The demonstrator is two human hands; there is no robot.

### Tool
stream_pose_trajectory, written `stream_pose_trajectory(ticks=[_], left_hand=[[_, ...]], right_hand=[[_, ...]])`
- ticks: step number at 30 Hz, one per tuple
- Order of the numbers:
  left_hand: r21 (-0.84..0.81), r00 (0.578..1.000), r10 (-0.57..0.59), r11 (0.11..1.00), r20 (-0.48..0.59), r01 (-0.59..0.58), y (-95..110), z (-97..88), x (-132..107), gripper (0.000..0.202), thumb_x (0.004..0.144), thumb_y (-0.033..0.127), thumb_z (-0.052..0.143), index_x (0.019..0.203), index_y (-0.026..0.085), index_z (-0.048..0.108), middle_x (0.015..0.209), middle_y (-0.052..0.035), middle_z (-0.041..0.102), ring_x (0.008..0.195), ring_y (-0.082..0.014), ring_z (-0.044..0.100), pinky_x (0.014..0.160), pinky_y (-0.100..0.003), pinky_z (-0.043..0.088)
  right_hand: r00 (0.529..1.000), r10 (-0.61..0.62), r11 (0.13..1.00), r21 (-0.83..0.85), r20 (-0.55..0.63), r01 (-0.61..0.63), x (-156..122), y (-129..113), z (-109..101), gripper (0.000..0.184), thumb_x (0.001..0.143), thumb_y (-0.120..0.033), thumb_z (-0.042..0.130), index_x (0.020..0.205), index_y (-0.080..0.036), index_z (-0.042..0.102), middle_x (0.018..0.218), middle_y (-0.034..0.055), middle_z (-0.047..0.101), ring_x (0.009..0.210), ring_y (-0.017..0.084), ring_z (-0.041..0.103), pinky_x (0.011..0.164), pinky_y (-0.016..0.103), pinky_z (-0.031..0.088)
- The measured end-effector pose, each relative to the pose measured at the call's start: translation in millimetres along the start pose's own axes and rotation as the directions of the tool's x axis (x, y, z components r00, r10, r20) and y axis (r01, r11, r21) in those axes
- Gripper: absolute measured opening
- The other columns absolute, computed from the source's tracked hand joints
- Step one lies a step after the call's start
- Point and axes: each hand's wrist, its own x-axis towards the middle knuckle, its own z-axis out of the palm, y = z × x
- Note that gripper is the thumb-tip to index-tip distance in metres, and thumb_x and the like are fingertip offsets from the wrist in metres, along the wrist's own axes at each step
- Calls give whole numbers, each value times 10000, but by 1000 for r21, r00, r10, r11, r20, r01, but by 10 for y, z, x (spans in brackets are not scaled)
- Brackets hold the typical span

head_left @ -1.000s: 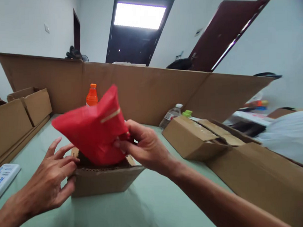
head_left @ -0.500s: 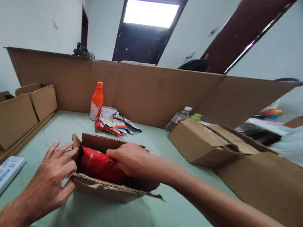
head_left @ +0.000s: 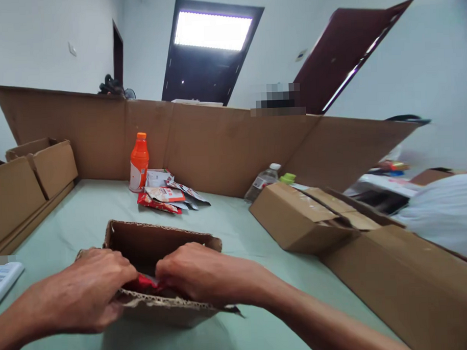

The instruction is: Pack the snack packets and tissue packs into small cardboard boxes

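Observation:
A small open cardboard box (head_left: pixel 159 239) sits on the pale green table right in front of me. A red packet (head_left: pixel 147 283) lies inside it, mostly hidden. My right hand (head_left: pixel 200 273) reaches into the box with its fingers curled down on the packet. My left hand (head_left: pixel 90 290) lies over the box's near left edge, fingers bent into the opening beside the packet. Only a thin red strip shows between the two hands.
An orange bottle (head_left: pixel 138 162) and several snack packets (head_left: pixel 167 195) lie near the tall cardboard wall (head_left: pixel 225 144). A closed box (head_left: pixel 296 218) and a clear bottle (head_left: pixel 262 181) are to the right. Open boxes (head_left: pixel 30 177) stand left; a white device (head_left: pixel 1 277) is at the left edge.
The red packet went from held above the box down into it. My right hand pushed it in, and my left hand moved from beside the box onto its opening.

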Motion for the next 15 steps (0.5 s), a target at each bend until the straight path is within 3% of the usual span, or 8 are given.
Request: stream_pose_trajectory(ticks=[2, 4, 6, 7, 9, 11, 13, 15], left_hand=[[-24, 1000, -10, 1000, 19, 10, -32, 46, -9, 264, 818, 91, 606, 988, 253, 725, 914, -27, 754, 868, -227, 725, 841, -342, 552], [-54, 1000, -13, 998, 5, 13, -46, 110, -52, 322, 822, 61, 575, 1020, 270, 719, 967, -23, 755, 907, -227, 716, 865, -348, 539], [-97, 1000, -15, 995, -24, 12, -45, 178, -94, 418, 812, 28, 530, 1091, 288, 703, 1044, -16, 753, 959, -219, 707, 865, -331, 536], [-113, 999, -13, 994, -49, 8, -41, 210, -106, 470, 798, 11, 508, 1127, 293, 692, 1071, -12, 752, 975, -212, 704, 854, -317, 537], [-98, 993, 9, 995, -119, -21, -32, 260, -103, 486, 780, 6, 489, 1136, 271, 687, 1055, -12, 760, 940, -206, 709, 809, -298, 540], [-18, 975, 71, 997, -209, -76, -29, 285, -70, 344, 828, 49, 494, 1037, 227, 702, 950, -19, 776, 817, -205, 713, 749, -297, 536], [92, 947, 161, 986, -279, -140, -35, 283, -25, 239, 927, 114, 474, 934, 201, 696, 869, -22, 783, 706, -193, 700, 694, -292, 522], [187, 921, 227, 967, -317, -174, -50, 268, 12, 317, 1020, 145, 393, 910, 195, 686, 854, -17, 793, 672, -174, 700, 680, -279, 512]], right_hand=[[967, -9, 991, 124, -254, 42, -136, 121, -100, 182, 938, -160, 546, 922, -189, 725, 830, 18, 750, 694, 128, 626, 600, 241, 391], [841, 78, 976, 211, -535, 44, -184, 361, -213, 222, 985, -247, 508, 956, -191, 721, 855, 22, 749, 752, 137, 657, 682, 245, 471], [722, 229, 969, 223, -653, -106, -83, 713, -275, 256, 1004, -310, 496, 971, -188, 718, 874, 30, 751, 806, 159, 680, 737, 271, 512], [690, 312, 950, 203, -653, -238, 26, 912, -269, 249, 1005, -301, 496, 974, -189, 716, 889, 29, 753, 822, 165, 685, 748, 280, 523], [688, 394, 914, 179, -609, -365, 327, 1305, -184, 171, 967, -211, 558, 997, -177, 723, 968, 49, 764, 886, 189, 700, 805, 317, 542], [696, 431, 890, 145, -574, -432, 676, 1633, -38, 157, 946, -186, 628, 1076, -166, 713, 1113, 80, 745, 1006, 218, 694, 907, 387, 550], [704, 442, 878, 106, -556, -467, 1006, 1865, 115, 242, 960, -252, 661, 1188, -175, 677, 1265, 100, 681, 1125, 241, 658, 983, 462, 537], [717, 436, 876, 71, -544, -478, 1277, 2010, 235, 331, 977, -328, 655, 1277, -191, 633, 1362, 106, 616, 1197, 260, 620, 1012, 507, 525]])
